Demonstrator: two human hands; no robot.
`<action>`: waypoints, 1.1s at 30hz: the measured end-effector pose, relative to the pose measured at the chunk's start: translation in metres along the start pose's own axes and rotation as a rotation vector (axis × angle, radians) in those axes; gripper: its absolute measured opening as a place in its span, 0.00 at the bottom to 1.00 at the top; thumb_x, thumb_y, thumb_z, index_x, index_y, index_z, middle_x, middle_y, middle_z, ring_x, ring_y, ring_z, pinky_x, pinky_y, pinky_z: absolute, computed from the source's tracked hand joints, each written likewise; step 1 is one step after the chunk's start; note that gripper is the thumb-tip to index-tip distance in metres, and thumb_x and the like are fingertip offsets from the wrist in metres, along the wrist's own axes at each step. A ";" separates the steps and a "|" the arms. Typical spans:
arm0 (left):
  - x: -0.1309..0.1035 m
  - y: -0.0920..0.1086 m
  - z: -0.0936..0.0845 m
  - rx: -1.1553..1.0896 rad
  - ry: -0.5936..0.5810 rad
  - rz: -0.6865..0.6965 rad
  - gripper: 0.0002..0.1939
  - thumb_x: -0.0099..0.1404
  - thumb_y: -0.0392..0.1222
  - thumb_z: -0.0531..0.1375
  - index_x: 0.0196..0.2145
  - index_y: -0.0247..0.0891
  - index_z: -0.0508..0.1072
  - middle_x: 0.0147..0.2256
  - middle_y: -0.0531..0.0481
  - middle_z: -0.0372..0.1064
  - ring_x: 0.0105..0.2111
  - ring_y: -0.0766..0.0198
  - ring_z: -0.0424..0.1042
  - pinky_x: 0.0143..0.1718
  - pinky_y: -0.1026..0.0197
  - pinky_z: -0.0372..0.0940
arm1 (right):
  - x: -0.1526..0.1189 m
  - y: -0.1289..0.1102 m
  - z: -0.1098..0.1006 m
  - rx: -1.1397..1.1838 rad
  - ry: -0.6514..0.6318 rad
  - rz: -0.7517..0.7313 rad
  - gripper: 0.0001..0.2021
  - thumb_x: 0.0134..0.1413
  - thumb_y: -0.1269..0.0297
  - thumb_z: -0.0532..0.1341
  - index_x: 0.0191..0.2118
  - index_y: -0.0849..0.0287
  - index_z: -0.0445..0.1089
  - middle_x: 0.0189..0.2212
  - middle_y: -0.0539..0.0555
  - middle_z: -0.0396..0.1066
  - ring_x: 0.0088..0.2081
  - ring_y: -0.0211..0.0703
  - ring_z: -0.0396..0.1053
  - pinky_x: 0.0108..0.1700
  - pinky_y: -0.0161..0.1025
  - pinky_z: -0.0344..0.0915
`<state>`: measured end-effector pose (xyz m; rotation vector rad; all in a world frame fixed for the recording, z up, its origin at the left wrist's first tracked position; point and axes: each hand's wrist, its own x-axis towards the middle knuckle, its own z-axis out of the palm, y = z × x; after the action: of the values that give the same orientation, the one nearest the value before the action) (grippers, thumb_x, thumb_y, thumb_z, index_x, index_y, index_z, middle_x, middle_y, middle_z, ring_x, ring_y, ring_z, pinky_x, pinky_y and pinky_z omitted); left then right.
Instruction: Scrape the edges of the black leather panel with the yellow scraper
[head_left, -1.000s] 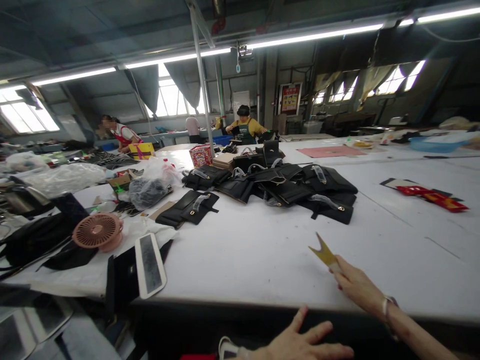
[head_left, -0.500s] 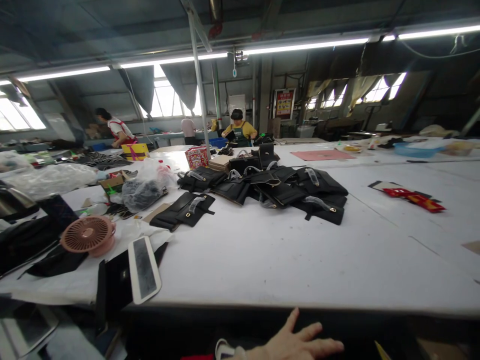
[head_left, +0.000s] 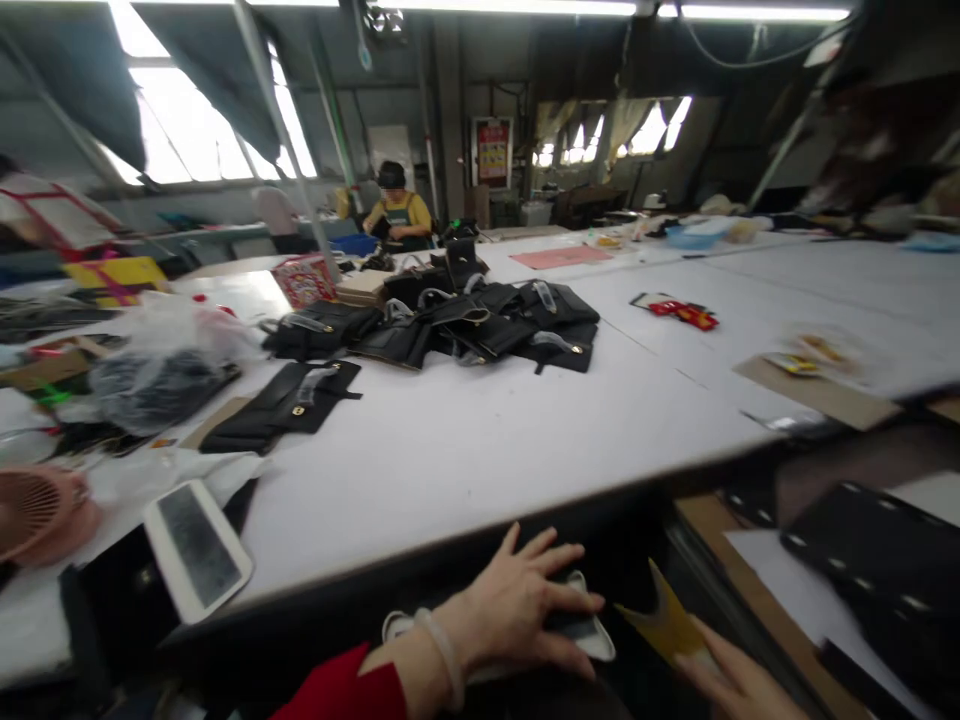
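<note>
My left hand (head_left: 525,600), with a red sleeve and a pale bracelet, is spread over a white-rimmed dark panel (head_left: 592,630) below the table's front edge. Its fingers are apart, and the palm hides part of the panel. To the right, my right hand (head_left: 739,675) grips a yellow piece (head_left: 667,615) with a notched end, at the bottom of the view. A similar white-rimmed panel (head_left: 199,550) lies on black material at the table's left front. Black bags (head_left: 487,320) with wrapped handles are heaped on the white table (head_left: 420,460).
A pink fan (head_left: 41,515) and plastic-wrapped dark items (head_left: 150,375) stand at the left. Red packets (head_left: 682,312) lie on the right. Black pieces (head_left: 877,560) with metal studs rest at the lower right. Two people are at the back and left.
The view has turned right and down. My left hand now lies over a white-rimmed panel. My right hand has come into view holding the yellow piece.
</note>
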<state>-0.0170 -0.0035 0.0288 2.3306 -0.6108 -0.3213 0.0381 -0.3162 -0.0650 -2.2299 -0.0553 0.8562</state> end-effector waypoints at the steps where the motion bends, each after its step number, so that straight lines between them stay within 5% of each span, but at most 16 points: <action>1: 0.003 -0.001 0.000 0.021 -0.047 -0.018 0.33 0.58 0.69 0.58 0.59 0.61 0.63 0.68 0.50 0.47 0.68 0.40 0.41 0.60 0.22 0.33 | -0.010 0.001 -0.005 -0.048 -0.043 -0.008 0.28 0.54 0.45 0.52 0.55 0.58 0.60 0.25 0.53 0.70 0.19 0.39 0.67 0.17 0.31 0.60; 4: 0.013 -0.005 0.003 0.096 -0.124 -0.044 0.36 0.55 0.67 0.62 0.60 0.61 0.62 0.69 0.49 0.45 0.68 0.38 0.41 0.60 0.22 0.35 | -0.041 -0.015 -0.022 -0.063 -0.184 0.051 0.19 0.60 0.50 0.50 0.48 0.59 0.64 0.29 0.52 0.70 0.17 0.31 0.63 0.14 0.26 0.57; 8: 0.016 -0.006 0.004 0.199 -0.119 -0.015 0.34 0.58 0.61 0.64 0.61 0.61 0.60 0.68 0.49 0.45 0.67 0.39 0.42 0.60 0.23 0.40 | -0.070 -0.052 -0.022 0.127 -0.395 0.167 0.15 0.65 0.54 0.49 0.44 0.61 0.62 0.23 0.49 0.68 0.15 0.32 0.64 0.13 0.25 0.61; 17: 0.016 -0.006 0.002 0.313 -0.129 0.044 0.33 0.61 0.61 0.61 0.62 0.61 0.58 0.68 0.49 0.45 0.68 0.41 0.42 0.60 0.22 0.41 | -0.072 -0.069 0.029 0.341 -0.393 0.199 0.16 0.65 0.50 0.49 0.40 0.60 0.60 0.16 0.47 0.66 0.10 0.34 0.61 0.10 0.27 0.59; 26: 0.014 -0.010 0.005 0.451 -0.069 0.181 0.31 0.63 0.58 0.60 0.62 0.55 0.59 0.69 0.49 0.42 0.68 0.42 0.40 0.61 0.23 0.42 | -0.068 -0.082 0.040 0.354 -0.338 0.271 0.14 0.68 0.57 0.44 0.41 0.60 0.60 0.16 0.46 0.65 0.10 0.32 0.60 0.11 0.24 0.58; 33: 0.016 -0.014 0.001 0.476 0.032 0.349 0.22 0.68 0.58 0.54 0.57 0.51 0.67 0.62 0.58 0.59 0.66 0.53 0.49 0.69 0.41 0.29 | -0.070 -0.094 0.037 0.344 -0.337 0.342 0.15 0.70 0.59 0.42 0.43 0.62 0.61 0.17 0.47 0.65 0.10 0.31 0.59 0.10 0.24 0.57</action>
<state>0.0017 -0.0030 0.0175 2.5978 -1.1613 0.0308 -0.0189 -0.2446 0.0171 -1.7800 0.3011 1.3134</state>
